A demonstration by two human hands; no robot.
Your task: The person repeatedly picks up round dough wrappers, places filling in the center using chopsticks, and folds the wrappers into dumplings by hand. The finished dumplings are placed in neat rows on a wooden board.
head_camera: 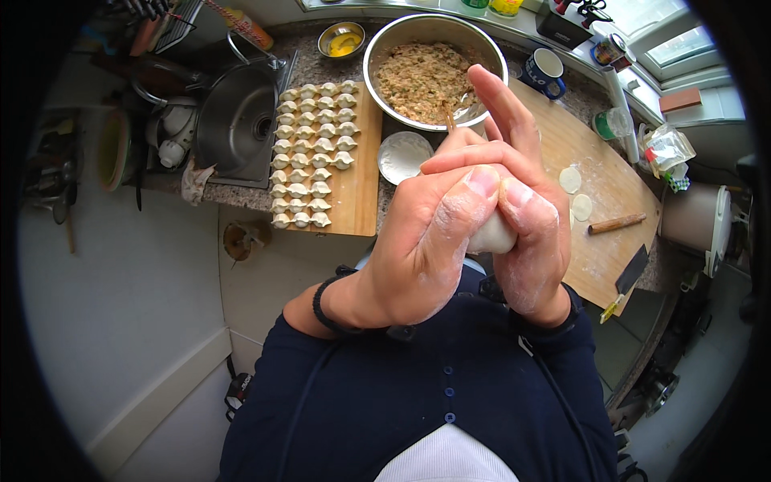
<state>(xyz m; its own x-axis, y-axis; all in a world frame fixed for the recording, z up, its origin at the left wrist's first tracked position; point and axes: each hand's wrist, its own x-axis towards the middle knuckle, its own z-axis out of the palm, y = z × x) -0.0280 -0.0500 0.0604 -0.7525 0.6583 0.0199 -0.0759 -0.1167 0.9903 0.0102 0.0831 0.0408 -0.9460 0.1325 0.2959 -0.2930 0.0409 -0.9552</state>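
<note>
My left hand (415, 253) and my right hand (533, 241) are cupped together in front of my chest. Between them is a pale dumpling (494, 235), pinched beneath both thumbs; my fingers hide most of it. White flour dusts both thumbs and palms. Past my fingers stands a steel bowl (374, 90) of minced filling (415, 78), with chopsticks (449, 114) and a metal spoon (468, 108) in it. Left of my hands, rows of folded dumplings (316, 144) cover much of a wooden board (361, 199). A small bowl of flour (405, 156) sits beside that board.
On the right, a larger wooden board (602, 265) carries round wrappers (570, 180), a rolling pin (617, 224) and a dark-bladed scraper (632, 270). A steel sink (235, 132) lies at left. Behind are a small bowl of yellow egg (342, 43) and a blue mug (544, 72).
</note>
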